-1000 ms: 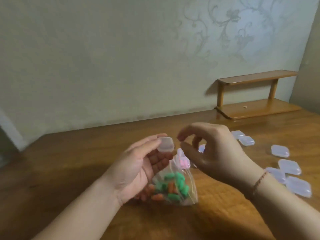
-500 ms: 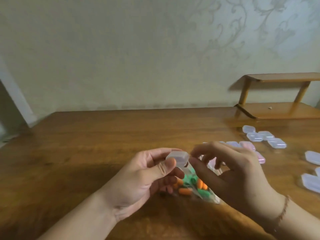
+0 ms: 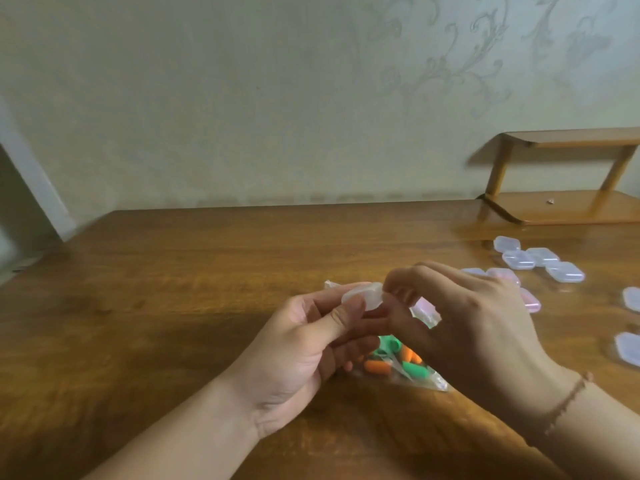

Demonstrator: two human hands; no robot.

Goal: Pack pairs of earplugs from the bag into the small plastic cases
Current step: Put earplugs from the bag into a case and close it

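My left hand [image 3: 301, 348] holds a small clear plastic case [image 3: 363, 296] between thumb and fingers, above the table. My right hand [image 3: 464, 327] pinches the case's right edge with its fingertips. Whether the case lid is up or down I cannot tell. Under both hands lies a clear plastic bag [image 3: 408, 370] with several orange and green earplugs [image 3: 414, 368] inside; its upper part is hidden by my fingers.
Several clear and pink cases [image 3: 540, 263] lie scattered on the wooden table [image 3: 173, 289] to the right, some cut off at the right edge [image 3: 630, 348]. A low wooden shelf [image 3: 568, 206] stands at the back right against the wall.
My right hand closed in from the right and now pinches the case held by my left hand. Both hands sank lower over the bag as the view shifted.
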